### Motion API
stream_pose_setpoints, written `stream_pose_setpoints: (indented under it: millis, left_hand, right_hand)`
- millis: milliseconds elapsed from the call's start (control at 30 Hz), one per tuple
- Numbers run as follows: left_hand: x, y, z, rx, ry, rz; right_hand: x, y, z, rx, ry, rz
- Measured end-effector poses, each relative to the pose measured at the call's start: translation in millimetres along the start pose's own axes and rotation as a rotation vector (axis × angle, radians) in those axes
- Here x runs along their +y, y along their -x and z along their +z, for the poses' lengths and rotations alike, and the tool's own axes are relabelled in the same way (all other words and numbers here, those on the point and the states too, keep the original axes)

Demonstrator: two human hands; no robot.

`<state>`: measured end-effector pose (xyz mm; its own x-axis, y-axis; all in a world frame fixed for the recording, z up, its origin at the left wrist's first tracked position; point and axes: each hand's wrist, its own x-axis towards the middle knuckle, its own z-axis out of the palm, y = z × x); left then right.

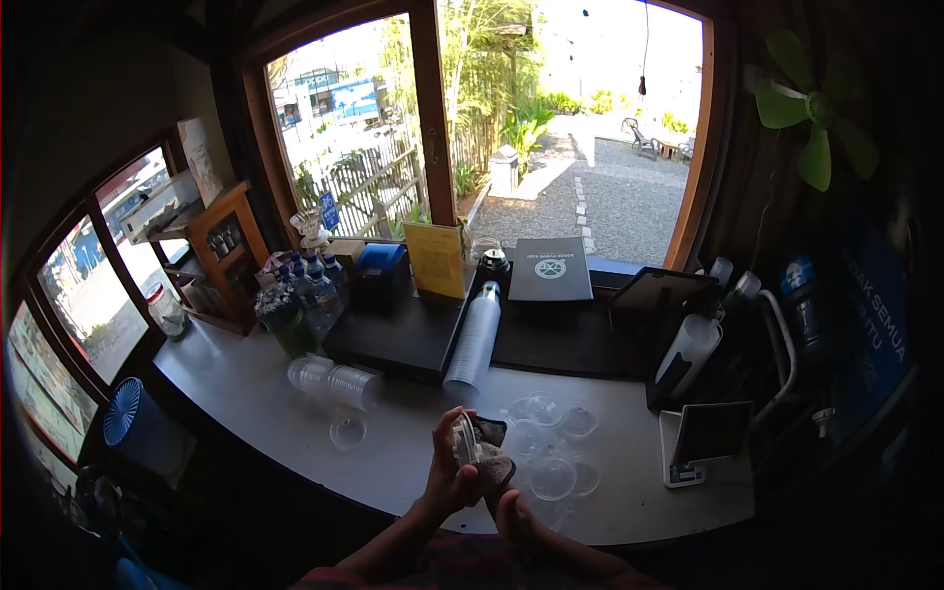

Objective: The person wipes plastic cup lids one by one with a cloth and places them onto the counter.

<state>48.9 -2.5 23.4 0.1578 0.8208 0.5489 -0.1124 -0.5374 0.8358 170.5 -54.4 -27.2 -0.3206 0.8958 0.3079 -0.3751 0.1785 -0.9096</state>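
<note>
Low over the counter's front, my left hand [447, 482] is closed around a clear plastic lid [463, 439], its fingers along the far side. A grey-and-dark cloth [492, 464] is bunched against the lid. My right hand [516, 516] is at the cloth's lower end with the thumb showing; its other fingers are mostly hidden, and it seems to grip the cloth. Several clear round lids [553, 479] lie on the counter just right of my hands. Another clear lid [348, 434] lies to the left.
A long stack of cups [474, 339] leans away behind my hands. Clear cup stacks [334, 382] lie on the left of the grey counter [251, 393]. A tablet-like screen on a stand [710, 433] stands at right. Bottles [320, 285] and a black folder [551, 270] are further back.
</note>
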Motion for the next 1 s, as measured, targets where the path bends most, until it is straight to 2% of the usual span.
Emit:
stream_pose_setpoints:
  millis: [67,100,200,300,367,467,500,567,667,833,867,933,1000]
  left_hand:
    - [3.6,1.2,1.2,-0.027,0.195,-0.063]
    - [6.0,0.5,1.7,-0.060,0.194,-0.048]
    - [8.1,8.0,12.5,-0.074,0.299,-0.118]
    - [-7.6,-3.4,8.6,0.009,0.037,0.141]
    - [-3.3,-11.5,-2.0,0.019,-0.017,0.086]
    - [3.1,-13.1,-2.7,-0.028,0.053,0.009]
    - [4.9,-13.3,0.0,-0.051,0.129,-0.016]
    - [7.3,-10.3,9.1,-0.059,0.350,-0.109]
    - [3.3,-3.4,16.6,-0.031,0.415,-0.154]
    - [-9.1,-4.9,2.6,0.018,-0.006,0.019]
    - [-4.1,-7.3,0.6,0.058,0.023,-0.005]
    - [-5.7,-12.5,-8.5,-0.009,0.009,0.056]
    - [-1.9,-12.9,-3.6,-0.032,0.150,-0.020]
  right_hand:
    - [8.4,4.5,2.2,0.018,0.049,-0.083]
    - [10.4,6.4,2.7,0.028,0.074,-0.122]
    - [-5.5,7.0,-3.2,0.057,0.128,0.003]
    - [-7.6,-1.7,-0.2,0.056,0.107,0.021]
    - [-16.5,-0.3,2.0,-0.018,-0.002,0.107]
    - [-23.0,-5.3,0.4,-0.003,0.051,-0.087]
    - [-21.1,-5.4,2.3,0.080,0.091,-0.149]
    - [-5.0,-1.0,-3.7,0.042,0.142,-0.151]
    - [20.9,7.8,-19.0,0.005,0.238,-0.047]
    - [15.2,-4.5,-9.4,0.018,-0.005,0.004]
    - [12.6,-3.9,-8.3,0.018,-0.017,-0.009]
    - [5.2,2.6,-16.5,-0.082,-0.020,0.040]
    - [-1.9,6.0,-14.6,-0.097,-0.001,0.032]
